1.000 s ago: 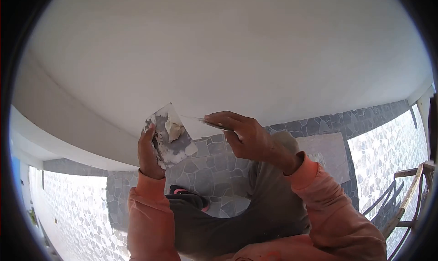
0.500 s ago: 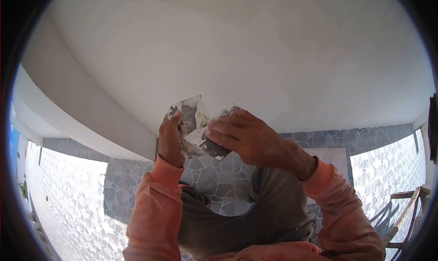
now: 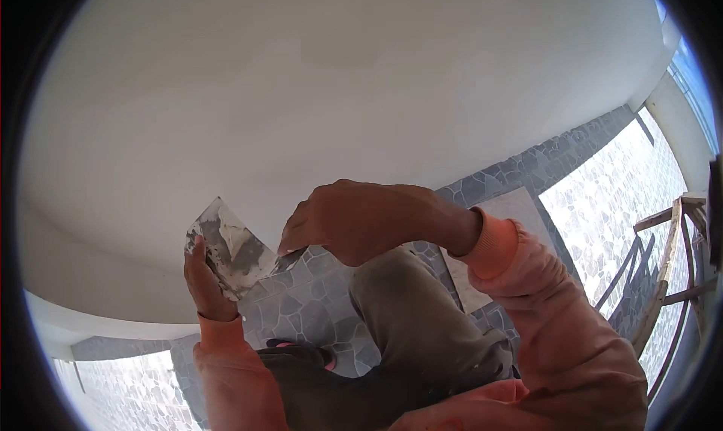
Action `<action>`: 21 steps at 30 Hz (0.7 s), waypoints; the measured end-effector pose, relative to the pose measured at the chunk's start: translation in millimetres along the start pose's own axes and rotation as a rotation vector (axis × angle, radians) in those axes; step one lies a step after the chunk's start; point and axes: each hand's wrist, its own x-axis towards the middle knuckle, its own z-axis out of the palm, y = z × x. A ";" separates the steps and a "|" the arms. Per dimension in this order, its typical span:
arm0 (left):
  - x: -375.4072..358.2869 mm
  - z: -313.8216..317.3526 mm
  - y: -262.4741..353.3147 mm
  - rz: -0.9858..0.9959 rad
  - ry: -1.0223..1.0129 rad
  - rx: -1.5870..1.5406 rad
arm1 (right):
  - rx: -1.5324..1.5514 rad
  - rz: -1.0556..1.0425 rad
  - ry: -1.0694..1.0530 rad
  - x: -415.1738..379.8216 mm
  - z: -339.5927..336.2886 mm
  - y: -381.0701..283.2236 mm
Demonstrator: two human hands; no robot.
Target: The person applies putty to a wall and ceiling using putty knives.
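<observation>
A flat metal plate [image 3: 245, 252], smeared with pale paste, is held at its left edge by my left hand [image 3: 207, 284], with the thumb on its face. My right hand [image 3: 361, 220] is closed around a second metal blade [image 3: 288, 261], which shows only as a narrow dark piece below the fingers. That blade is close to the plate's right corner; whether they touch is unclear. A whitish lump of paste [image 3: 232, 237] lies on the upper part of the plate.
A smooth pale wall [image 3: 339, 92] fills the upper view. Below lies a stone-patterned floor [image 3: 301, 310] with a light flat board [image 3: 508, 212] on it. A wooden frame [image 3: 666, 280] stands at the far right. My bent knees are beneath my hands.
The view has turned and tilted. My left hand and the plate now appear further left and lower. My right hand has drawn apart from the plate's middle, its blade now seen nearly edge-on.
</observation>
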 end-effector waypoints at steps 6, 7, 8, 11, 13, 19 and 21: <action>-8.1 15.3 4.1 -0.071 -0.078 0.081 | 0.573 0.555 0.459 -114.9 26.0 51.8; -11.5 20.7 2.2 -0.060 -0.126 0.083 | 0.623 0.750 0.511 -138.3 44.4 65.0; -14.4 18.9 -5.7 0.076 -0.136 0.244 | 0.963 0.692 0.798 -156.7 84.2 88.8; -20.7 23.8 -14.2 0.124 -0.082 0.427 | 1.533 0.677 1.385 -186.4 167.4 143.2; -19.4 29.0 -12.6 0.022 -0.039 0.393 | 1.623 0.773 1.582 -205.0 214.0 181.1; -8.5 34.4 -21.4 -0.081 0.055 0.312 | 1.563 0.841 1.852 -214.9 285.0 277.6; -6.9 34.0 -23.6 -0.094 0.068 0.303 | 1.577 0.859 1.905 -210.6 290.4 295.8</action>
